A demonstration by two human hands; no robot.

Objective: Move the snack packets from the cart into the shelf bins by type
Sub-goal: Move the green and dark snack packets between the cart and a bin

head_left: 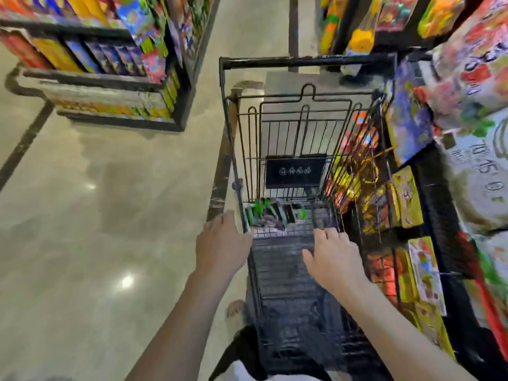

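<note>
A black wire shopping cart [305, 63] stands in the aisle in front of me. Green and purple snack packets [270, 215] lie at the bottom of its basket, blurred. My left hand [221, 240] reaches toward the cart's left rim with its fingers spread, holding nothing. My right hand [334, 255] hovers over the basket, fingers loosely extended toward the packets and apart from them. Shelf bins [406, 193] filled with colourful packets line the cart's right side.
A second shelf unit [110, 72] of snack boxes stands across the aisle at the upper left. Glossy floor [96, 215] stretches between it and the cart. Large printed sacks [472, 149] sit on the far right. My foot [236, 309] shows under the cart.
</note>
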